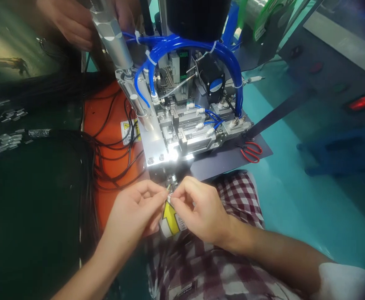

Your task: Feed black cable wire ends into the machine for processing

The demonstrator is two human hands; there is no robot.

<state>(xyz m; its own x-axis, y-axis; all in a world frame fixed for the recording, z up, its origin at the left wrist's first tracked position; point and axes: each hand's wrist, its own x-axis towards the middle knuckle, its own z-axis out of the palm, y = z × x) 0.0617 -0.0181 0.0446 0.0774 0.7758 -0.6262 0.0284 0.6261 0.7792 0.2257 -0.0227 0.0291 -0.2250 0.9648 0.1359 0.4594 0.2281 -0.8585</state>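
Note:
My left hand (pixel 135 210) is closed in a pinch at the front of the machine. Thin yellowish wire ends (pixel 168 188) stick up from its fingertips. Close beside it, almost touching, my right hand (pixel 201 208) pinches with thumb and forefinger; whatever is between them is too small to make out. Just beyond the fingertips is the brightly lit front of a metal bench machine (pixel 188 143) with blue air tubes (pixel 170 43). Below the fingers shows a white label with a yellow arrow (pixel 170 220), partly covered by my hands.
Black cables (pixel 107 166) lie across an orange surface (pixel 103 118) on the left. Red-handled pliers (pixel 251 152) rest on the dark plate at right. A wire spool (pixel 257 18) stands at the back. Another person's hand (pixel 71 25) is at upper left. A red-lit switch (pixel 363 103) glows at right.

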